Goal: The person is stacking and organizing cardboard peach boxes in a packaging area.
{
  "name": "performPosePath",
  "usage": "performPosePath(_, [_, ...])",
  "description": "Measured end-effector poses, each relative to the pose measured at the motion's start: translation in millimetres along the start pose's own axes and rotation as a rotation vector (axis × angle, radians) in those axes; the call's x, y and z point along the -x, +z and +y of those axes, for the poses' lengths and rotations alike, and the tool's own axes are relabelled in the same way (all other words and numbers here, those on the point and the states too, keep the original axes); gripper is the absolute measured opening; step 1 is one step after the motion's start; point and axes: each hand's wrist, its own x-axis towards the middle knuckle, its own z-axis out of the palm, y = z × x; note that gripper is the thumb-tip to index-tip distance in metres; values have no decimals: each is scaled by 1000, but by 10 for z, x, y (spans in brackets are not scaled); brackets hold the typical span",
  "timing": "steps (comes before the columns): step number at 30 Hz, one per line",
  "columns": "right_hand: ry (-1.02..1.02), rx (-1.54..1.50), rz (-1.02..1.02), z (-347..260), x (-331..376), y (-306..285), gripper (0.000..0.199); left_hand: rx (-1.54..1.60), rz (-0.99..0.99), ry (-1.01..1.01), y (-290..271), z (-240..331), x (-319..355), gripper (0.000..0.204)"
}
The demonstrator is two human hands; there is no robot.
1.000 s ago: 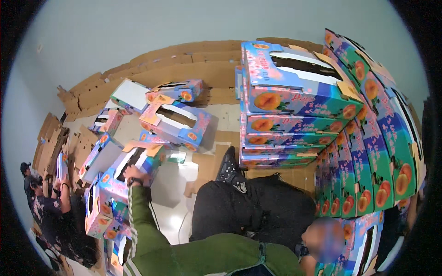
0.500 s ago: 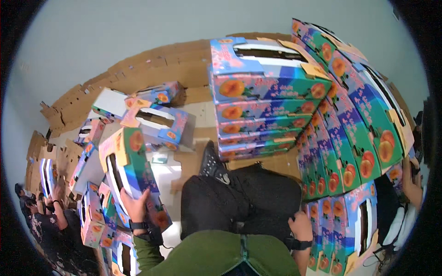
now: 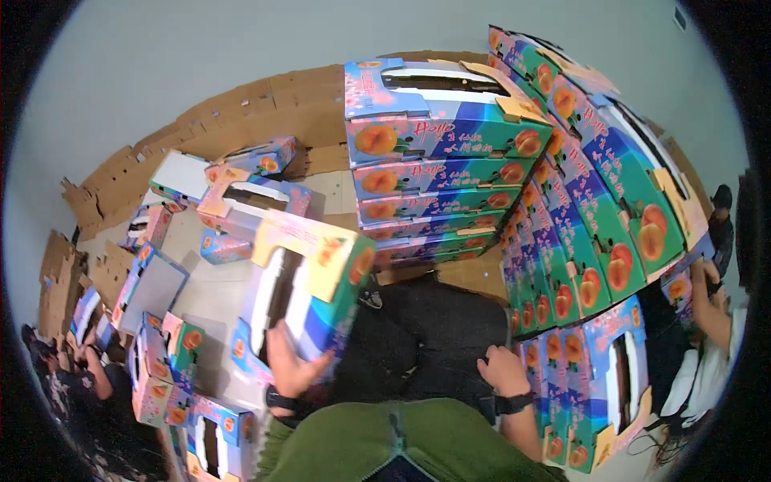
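My left hand (image 3: 295, 361) grips a peach-printed cardboard fruit box (image 3: 309, 289) by the long opening in its top, thumb outside and fingers partly hidden in the slot. The box hangs tilted over my left leg, its green and purple side turned to the right. Close to my right thigh is my right hand (image 3: 504, 371), fingers curled in with nothing visible in them. A row of matching boxes (image 3: 578, 402) stands just right of that hand.
Ahead rises a tall stack of fruit boxes (image 3: 450, 136), beside a larger leaning stack (image 3: 626, 201) on the right. Several loose boxes (image 3: 148, 289) lie on the floor at left. Cardboard sheeting (image 3: 233, 120) lines the wall. People work at far left (image 3: 96, 377) and far right (image 3: 711, 305).
My left hand has lifted the box from among those at left and brought it rightward over my leg. My right hand stays by my thigh. The view has shifted slightly.
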Motion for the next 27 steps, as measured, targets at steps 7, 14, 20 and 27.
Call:
performPosePath(7, [-80,-279,-156,-21,737,-551,25,-35,-167,62,645,222,454,86])
performPosePath(14, [-86,-303,381,-139,822,-816,19,-293,-274,108,755,196,501,97])
performPosePath(20, [-632,-419,270,-445,163,-877,13,-259,-289,80,750,85,387,93])
performPosePath(27, [-652,-517,224,-703,66,-1138,13,-251,-459,57,659,181,412,96])
